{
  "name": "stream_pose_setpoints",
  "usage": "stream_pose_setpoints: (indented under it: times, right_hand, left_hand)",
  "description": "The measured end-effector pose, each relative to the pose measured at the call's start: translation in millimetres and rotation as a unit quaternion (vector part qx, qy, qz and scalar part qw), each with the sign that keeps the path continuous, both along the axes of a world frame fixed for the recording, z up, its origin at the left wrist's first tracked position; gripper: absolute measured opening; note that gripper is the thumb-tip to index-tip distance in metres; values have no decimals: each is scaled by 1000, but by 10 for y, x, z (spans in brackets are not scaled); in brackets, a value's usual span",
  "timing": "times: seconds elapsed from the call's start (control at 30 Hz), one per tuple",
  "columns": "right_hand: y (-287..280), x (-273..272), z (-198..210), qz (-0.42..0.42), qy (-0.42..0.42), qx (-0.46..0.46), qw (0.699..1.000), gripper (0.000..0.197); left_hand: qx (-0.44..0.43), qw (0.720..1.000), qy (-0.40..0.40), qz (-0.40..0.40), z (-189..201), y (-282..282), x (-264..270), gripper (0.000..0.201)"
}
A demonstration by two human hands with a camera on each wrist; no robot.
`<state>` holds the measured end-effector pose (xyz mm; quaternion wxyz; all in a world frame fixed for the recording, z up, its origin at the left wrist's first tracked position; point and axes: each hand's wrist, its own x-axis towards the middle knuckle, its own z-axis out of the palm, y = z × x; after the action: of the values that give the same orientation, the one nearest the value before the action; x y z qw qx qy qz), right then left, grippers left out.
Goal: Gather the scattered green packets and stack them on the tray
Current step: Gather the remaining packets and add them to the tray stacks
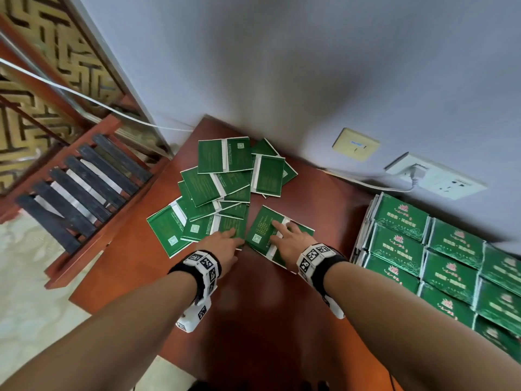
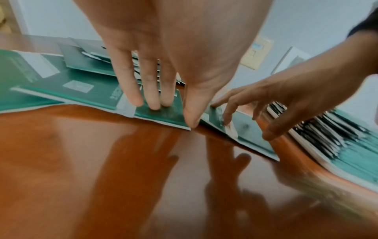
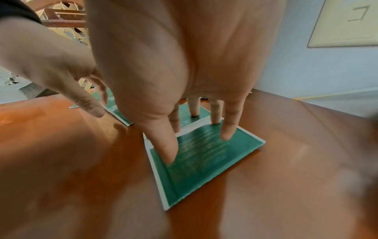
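Hidden, cut off, blurred
Print on scattered green packets too small to read; stacked packets cut by right edge; tray unseen beneath.

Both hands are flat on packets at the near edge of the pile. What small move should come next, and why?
Probably the right hand should slide its separate packet left toward the packet under the left hand, to merge them. Straight fingers press it flat on the table, nothing is gripped yet, and the scattered packets lie apart from the stacked packets.
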<state>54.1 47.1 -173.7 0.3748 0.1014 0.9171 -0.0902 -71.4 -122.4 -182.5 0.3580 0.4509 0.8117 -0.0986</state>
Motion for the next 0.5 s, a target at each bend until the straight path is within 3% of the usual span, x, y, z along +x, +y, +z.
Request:
stream_pose_setpoints:
  times: [0.13, 0.33, 0.43, 0.5]
  right_hand:
    - [-57, 39, -6, -31, 2, -21, 999, 57]
    - [-115, 158, -29, -49, 20, -17, 998, 54]
    - [-117, 207, -68, -67, 32, -3, 997, 47]
    - [-108, 237, -81, -81, 36, 4, 996, 38]
  left_hand:
    - [14, 998, -14, 61, -52, -12, 43, 75]
    - [-15, 996, 87, 10, -111, -134, 51, 72]
    - [-12, 999, 47, 22, -138, -159, 61, 62]
    - [10, 999, 38, 13, -147, -168, 74, 45]
